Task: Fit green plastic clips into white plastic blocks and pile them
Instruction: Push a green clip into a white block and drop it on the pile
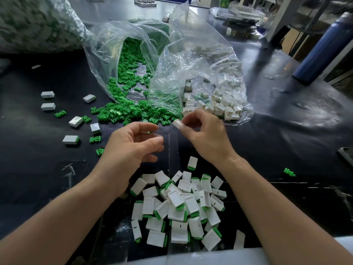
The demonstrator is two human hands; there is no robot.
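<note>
Table [267,131], black, bears two clear bags: one bag [107,54] spills green clips [124,109], the other bag [210,69] holds white blocks [221,108]. Between the wrists lies a pile of fitted blocks [181,207]. The left hand [129,148] hovers, fingers loosely curled. The right hand [206,134] pinches a single block [177,123] at its fingertips, just beside the spilled clips.

Motion-blurred white block [176,123] half behind fingers [193,118] of the right hand [206,136]; top-left bag [34,22] blurred, edge-cropped — contents indistinct
</note>
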